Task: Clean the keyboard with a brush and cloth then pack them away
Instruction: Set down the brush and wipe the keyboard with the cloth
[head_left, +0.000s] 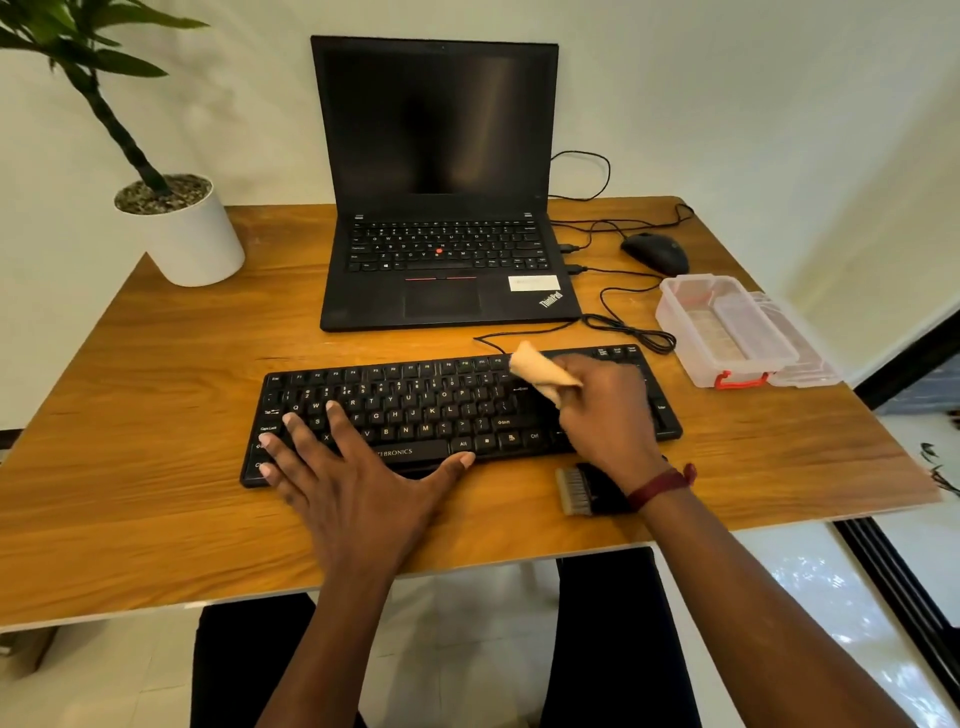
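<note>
Keyboard (415, 410): black, wired, flat on the table (156, 519), lying under both hands. Container (670, 317): clear plastic, red latch, open, lid beside it; stands beyond and to the outer side of the right hand, apart from it. Left hand (358, 483): flat, fingers spread wide, pressing the keyboard's left half to steady it. Right hand (602, 410): curled round the cloth, over the right-hand keys. Cloth (540, 374): beige, bunched, one end sticking out past the thumb side onto the upper key rows. Brush (574, 491): small, pale bristles, dark handle, lying on the table just under the right wrist. Risks, as judged: a hard wipe could snag a keycap or shove the keyboard if the left hand's press slackens; the moving wrist could knock the brush toward the near table edge.
</note>
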